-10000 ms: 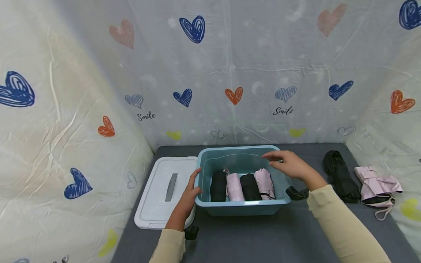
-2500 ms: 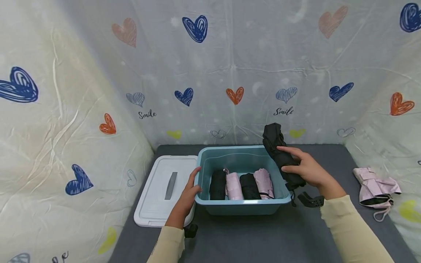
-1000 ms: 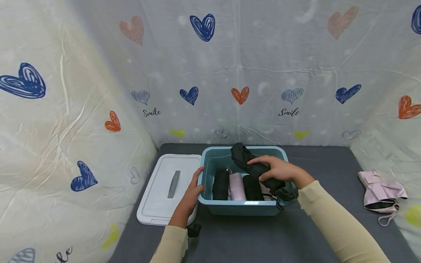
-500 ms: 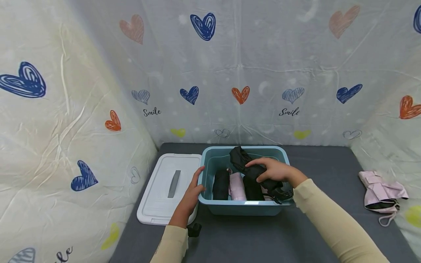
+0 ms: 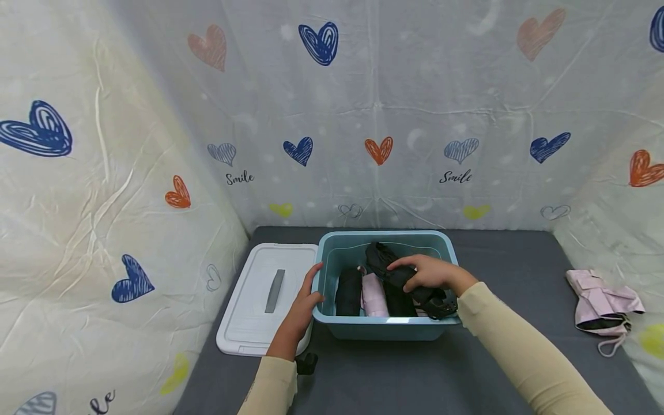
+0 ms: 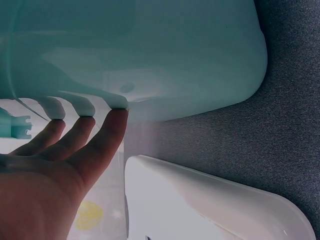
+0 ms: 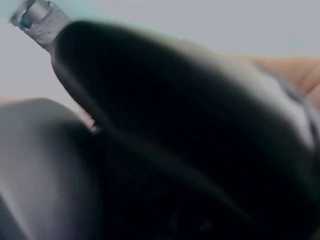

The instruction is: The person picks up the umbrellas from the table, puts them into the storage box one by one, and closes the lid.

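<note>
My right hand (image 5: 430,274) grips a black folded umbrella (image 5: 381,258) inside the blue-green plastic box (image 5: 378,332), slanting over the ones lying there. In the right wrist view the dark umbrella fabric (image 7: 150,100) fills most of the picture, close and blurred. Side by side in the box lie a black rolled umbrella (image 5: 348,291), a pink umbrella (image 5: 374,294) and another black umbrella (image 5: 398,302); a second pink one is mostly covered. My left hand (image 5: 301,302) touches the box's left side. Its extended fingertips meet the outer wall (image 6: 150,65) in the left wrist view.
A white lid (image 5: 241,314) with a grey handle lies left of the box, partly under my left forearm. At the table's right edge rests a pink folded umbrella (image 5: 604,302) with a cord loop. A heart-printed curtain (image 5: 415,86) stands behind the grey table (image 5: 373,380).
My right hand has carried the black umbrella from the table's right side over to the box and lowered it in. The left hand has stayed at the box's left side.
</note>
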The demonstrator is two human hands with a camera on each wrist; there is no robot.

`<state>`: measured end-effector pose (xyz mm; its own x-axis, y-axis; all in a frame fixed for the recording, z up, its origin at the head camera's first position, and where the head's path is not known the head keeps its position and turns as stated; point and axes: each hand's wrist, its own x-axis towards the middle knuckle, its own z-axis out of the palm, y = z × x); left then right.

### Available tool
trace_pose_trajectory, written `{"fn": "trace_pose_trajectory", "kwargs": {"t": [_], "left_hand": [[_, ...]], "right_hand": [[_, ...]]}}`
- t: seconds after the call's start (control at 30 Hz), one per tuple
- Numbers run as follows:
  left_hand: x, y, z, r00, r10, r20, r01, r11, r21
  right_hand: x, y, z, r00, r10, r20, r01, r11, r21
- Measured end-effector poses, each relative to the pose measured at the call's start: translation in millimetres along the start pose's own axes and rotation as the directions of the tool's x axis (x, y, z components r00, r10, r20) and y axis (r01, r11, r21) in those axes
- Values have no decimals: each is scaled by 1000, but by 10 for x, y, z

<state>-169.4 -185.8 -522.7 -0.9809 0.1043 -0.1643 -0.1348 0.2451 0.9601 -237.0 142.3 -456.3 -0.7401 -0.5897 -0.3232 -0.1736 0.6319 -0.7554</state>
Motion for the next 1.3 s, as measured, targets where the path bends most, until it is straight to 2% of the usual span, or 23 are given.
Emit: {"fn": "trace_pose_trajectory", "kwargs": {"t": [0.33,0.53,0.67,1.17,1.3], "left_hand": [[-2,49,39,1000,5,-3,-5,1000,9],[-2,61,44,1000,2,-4,-2,1000,16],[-3,56,36,1000,-4,-7,4,1000,9],[-16,50,39,1000,-12,-11,12,1000,11],[-20,51,34,1000,-10,-10,10,1000,10]], "right_hand": [[3,39,-1,998,56,-19,-57,997,-53],[-58,35,-62,992,127,-21,-125,989,77],[-122,2,-111,995,101,-10,-99,985,138],[-363,41,-182,999,-15,-45,20,995,103],[-446,72,-205,999,-20,-51,26,991,134]]}}
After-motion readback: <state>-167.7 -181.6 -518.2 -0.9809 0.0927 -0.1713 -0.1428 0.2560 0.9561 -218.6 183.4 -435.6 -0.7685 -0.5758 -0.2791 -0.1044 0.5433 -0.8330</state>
